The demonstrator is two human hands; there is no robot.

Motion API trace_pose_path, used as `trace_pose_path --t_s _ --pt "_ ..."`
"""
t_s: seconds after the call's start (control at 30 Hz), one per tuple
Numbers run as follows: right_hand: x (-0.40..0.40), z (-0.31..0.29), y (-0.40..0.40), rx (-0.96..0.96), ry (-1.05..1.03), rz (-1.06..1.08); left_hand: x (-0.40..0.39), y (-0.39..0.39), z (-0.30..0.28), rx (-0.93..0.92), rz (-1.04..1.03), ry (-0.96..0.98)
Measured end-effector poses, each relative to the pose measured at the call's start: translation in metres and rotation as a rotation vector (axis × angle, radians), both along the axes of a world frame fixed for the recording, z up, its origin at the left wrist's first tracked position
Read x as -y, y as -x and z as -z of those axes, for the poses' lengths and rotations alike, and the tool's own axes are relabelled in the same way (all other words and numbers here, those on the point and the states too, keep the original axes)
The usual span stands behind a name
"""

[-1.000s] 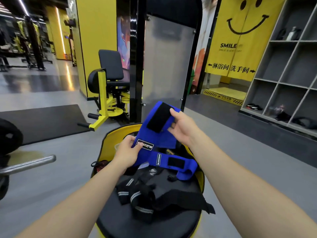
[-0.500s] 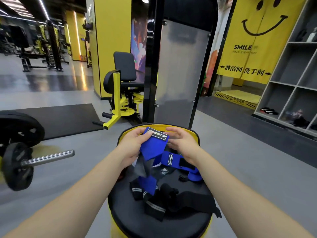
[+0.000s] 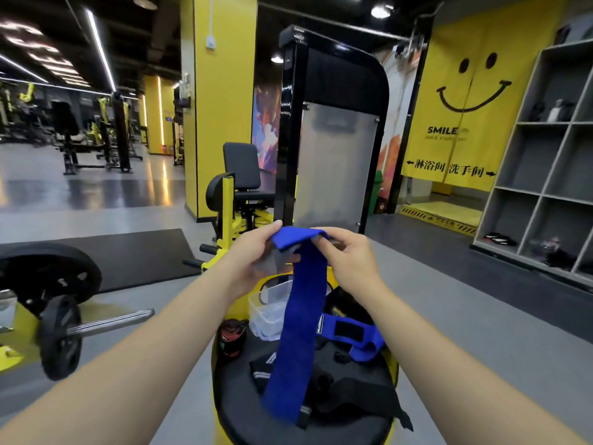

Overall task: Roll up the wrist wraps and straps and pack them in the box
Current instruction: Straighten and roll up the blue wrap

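our left hand (image 3: 256, 252) and right hand (image 3: 349, 255) pinch the blue wrist wrap (image 3: 295, 316) top, fingers gripping; it hangs onto the bench (image 3: 244, 409).

round black pad (image 3: 244, 415) with black straps (image 3: 349, 390), a blue wrap (image 3: 349, 335), clear box (image 3: 266, 311), perhaps a dark jar (image 3: 231, 337)

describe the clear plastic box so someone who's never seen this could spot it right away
Start at the round black padded seat with the yellow rim, just in front of the person. The clear plastic box sits at its far left edge, behind the hanging blue wrist wrap and beside a dark red roll. It is the only see-through thing among cloth straps.
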State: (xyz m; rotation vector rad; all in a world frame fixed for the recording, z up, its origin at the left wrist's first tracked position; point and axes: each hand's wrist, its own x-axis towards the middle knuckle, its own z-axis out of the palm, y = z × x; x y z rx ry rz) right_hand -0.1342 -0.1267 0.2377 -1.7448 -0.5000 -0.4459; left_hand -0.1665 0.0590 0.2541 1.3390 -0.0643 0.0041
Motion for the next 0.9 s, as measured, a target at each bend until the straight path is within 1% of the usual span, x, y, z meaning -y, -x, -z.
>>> trace_pose_path --t_s 0.1,0.13,0.2,0.27,0.33,0.43,0.53,0.7,0.77,0.83,0.9 --pt "-0.003 -0.012 0.013 -0.111 -0.026 0.013 0.001 0.007 -0.004 0.032 -0.091 0.038" --pt "-0.003 -0.015 0.017 -0.141 -0.024 0.022 0.003 0.010 -0.005 0.054 -0.112 0.026" --pt "-0.004 -0.018 0.024 -0.200 -0.029 0.031 0.007 0.016 -0.005 0.129 -0.137 -0.065" --pt "-0.003 -0.017 0.031 -0.264 -0.046 -0.015 0.012 0.022 -0.004 0.199 -0.123 -0.125" --pt "-0.003 -0.015 0.039 -0.322 -0.052 -0.093 0.016 0.028 -0.006 0.223 -0.101 -0.092" --pt "-0.001 -0.013 0.047 -0.378 -0.071 -0.197 0.021 0.027 -0.008 0.219 -0.123 -0.065" --pt "0.002 -0.014 0.046 -0.339 -0.092 -0.186 0.027 0.024 -0.007 0.196 -0.109 -0.037" --pt "0.002 -0.017 0.036 -0.251 -0.103 -0.046 0.038 0.019 -0.009 0.128 -0.080 0.081" --pt "0.003 -0.016 0.033 -0.245 -0.119 -0.001 0.038 0.015 -0.010 0.132 -0.009 0.141" --pt "0.005 -0.013 0.031 -0.267 -0.150 -0.031 0.038 0.012 -0.010 0.121 0.074 0.189" --pt "0.006 -0.007 0.030 -0.283 -0.137 -0.069 0.039 0.008 -0.008 0.092 0.041 0.157"
